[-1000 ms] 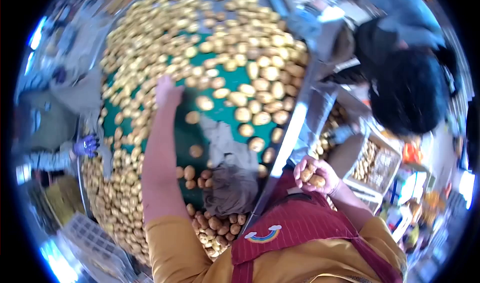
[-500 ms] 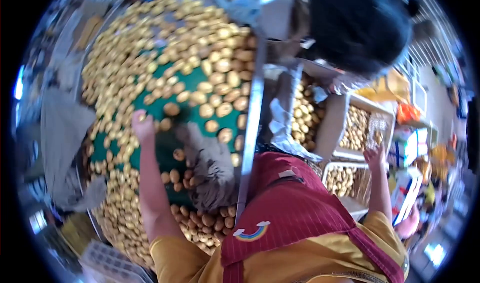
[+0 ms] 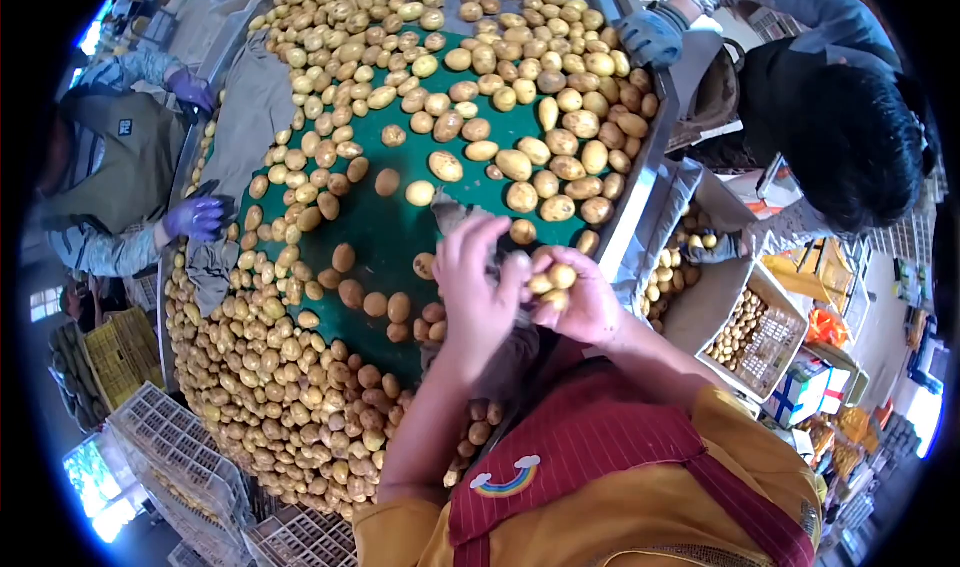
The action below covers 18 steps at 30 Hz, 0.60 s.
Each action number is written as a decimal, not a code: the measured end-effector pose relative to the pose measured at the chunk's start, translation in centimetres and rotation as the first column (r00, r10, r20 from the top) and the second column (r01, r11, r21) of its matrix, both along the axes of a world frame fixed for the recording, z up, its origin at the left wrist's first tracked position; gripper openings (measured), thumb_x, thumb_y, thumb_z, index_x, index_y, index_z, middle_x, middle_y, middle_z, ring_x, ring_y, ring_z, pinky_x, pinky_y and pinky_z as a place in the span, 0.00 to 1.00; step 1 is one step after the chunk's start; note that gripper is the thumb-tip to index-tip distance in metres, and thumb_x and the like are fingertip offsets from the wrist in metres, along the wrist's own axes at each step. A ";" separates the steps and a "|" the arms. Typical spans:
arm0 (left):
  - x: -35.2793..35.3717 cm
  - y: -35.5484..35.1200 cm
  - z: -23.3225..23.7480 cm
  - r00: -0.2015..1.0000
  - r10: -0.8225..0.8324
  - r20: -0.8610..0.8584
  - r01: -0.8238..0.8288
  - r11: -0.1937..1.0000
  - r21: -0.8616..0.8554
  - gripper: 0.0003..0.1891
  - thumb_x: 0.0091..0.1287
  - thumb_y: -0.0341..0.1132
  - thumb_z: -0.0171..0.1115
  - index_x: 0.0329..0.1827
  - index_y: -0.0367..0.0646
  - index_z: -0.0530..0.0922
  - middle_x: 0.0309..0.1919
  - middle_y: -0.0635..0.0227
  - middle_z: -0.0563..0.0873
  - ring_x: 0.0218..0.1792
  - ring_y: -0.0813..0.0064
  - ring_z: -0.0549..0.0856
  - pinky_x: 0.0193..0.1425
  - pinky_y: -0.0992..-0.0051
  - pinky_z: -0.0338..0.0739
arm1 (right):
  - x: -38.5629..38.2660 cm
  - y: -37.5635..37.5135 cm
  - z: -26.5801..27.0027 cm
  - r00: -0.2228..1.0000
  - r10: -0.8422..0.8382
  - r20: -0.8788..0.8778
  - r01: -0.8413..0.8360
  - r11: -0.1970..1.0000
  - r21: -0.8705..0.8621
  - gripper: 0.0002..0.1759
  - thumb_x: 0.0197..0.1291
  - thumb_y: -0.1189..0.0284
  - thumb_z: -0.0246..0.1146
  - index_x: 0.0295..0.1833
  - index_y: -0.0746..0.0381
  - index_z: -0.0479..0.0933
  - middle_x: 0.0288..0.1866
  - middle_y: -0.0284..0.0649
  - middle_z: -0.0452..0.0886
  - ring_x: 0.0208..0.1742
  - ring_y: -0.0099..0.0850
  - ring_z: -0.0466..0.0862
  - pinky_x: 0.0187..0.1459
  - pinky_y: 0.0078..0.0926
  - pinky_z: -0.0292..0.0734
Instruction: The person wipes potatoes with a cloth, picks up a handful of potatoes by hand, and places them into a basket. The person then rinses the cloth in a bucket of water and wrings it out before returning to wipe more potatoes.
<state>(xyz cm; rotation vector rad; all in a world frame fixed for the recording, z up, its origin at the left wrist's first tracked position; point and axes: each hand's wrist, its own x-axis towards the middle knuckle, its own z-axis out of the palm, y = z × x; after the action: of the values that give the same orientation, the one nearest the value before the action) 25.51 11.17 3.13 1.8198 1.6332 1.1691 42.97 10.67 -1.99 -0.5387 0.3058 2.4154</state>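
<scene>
My right hand (image 3: 588,307) is turned palm up in front of my apron, its fingers curled around a few small potatoes (image 3: 555,285). Close beside it, my left hand (image 3: 478,292) has its fingers raised and apart, with no potato visible in it. Both hands are above the near edge of a sorting table with a green surface (image 3: 440,147). A crumpled grey cloth (image 3: 505,365) lies beneath them, partly hidden by my hands. Loose potatoes (image 3: 445,167) are scattered over the green surface beyond my fingers.
A dense heap of potatoes (image 3: 290,397) fills the table's left near side. A metal rim (image 3: 640,202) runs along the right. Beyond it are a crate of potatoes (image 3: 742,332) and a co-worker's gloved hand (image 3: 712,247). Purple gloves (image 3: 197,217) of another person rest at the left edge.
My left hand has moved right from the far side of the green surface. My right hand has come back from the crates at right and now holds potatoes beside it. The view has shifted.
</scene>
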 end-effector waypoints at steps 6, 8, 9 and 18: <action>-0.7 9.3 -9.0 0.925 -0.091 -0.370 -0.008 0.967 -0.255 0.26 0.61 0.27 0.68 0.65 0.45 0.76 0.58 0.60 0.80 0.57 0.54 0.80 0.61 0.61 0.79 | 0.5 9.6 3.1 0.810 -0.071 0.583 -0.275 0.831 0.483 0.14 0.70 0.62 0.63 0.36 0.61 0.77 0.39 0.40 0.83 0.41 0.32 0.83 0.29 0.20 0.74; -0.5 10.9 -9.6 0.898 -0.118 -0.424 -0.008 0.959 -0.282 0.26 0.62 0.29 0.69 0.65 0.46 0.75 0.56 0.62 0.79 0.56 0.55 0.79 0.57 0.62 0.82 | -1.2 15.0 1.7 0.556 -0.301 0.775 -0.531 0.588 0.610 0.09 0.66 0.65 0.65 0.42 0.61 0.82 0.40 0.38 0.85 0.41 0.30 0.85 0.35 0.24 0.79; -0.4 11.4 -9.7 0.882 -0.132 -0.453 -0.008 0.956 -0.294 0.24 0.62 0.30 0.68 0.63 0.46 0.76 0.55 0.62 0.79 0.56 0.55 0.79 0.55 0.62 0.82 | -2.5 17.7 0.2 0.453 -0.497 0.740 -0.666 0.363 0.652 0.10 0.64 0.66 0.66 0.45 0.60 0.84 0.40 0.38 0.86 0.42 0.29 0.86 0.39 0.25 0.81; -2.5 4.5 -6.7 0.985 -0.026 -0.172 -0.002 0.987 -0.160 0.11 0.66 0.30 0.66 0.50 0.42 0.81 0.43 0.56 0.83 0.44 0.49 0.83 0.51 0.58 0.80 | -13.2 26.4 -0.3 -0.270 -0.838 0.475 -0.916 0.071 -0.395 0.12 0.57 0.67 0.69 0.46 0.55 0.91 0.50 0.36 0.89 0.54 0.38 0.88 0.49 0.33 0.85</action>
<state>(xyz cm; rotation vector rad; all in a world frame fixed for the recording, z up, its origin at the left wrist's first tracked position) 22.96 15.67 -3.61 1.8690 1.7533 0.8668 29.77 37.09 -2.25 -1.7340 -2.7688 0.2587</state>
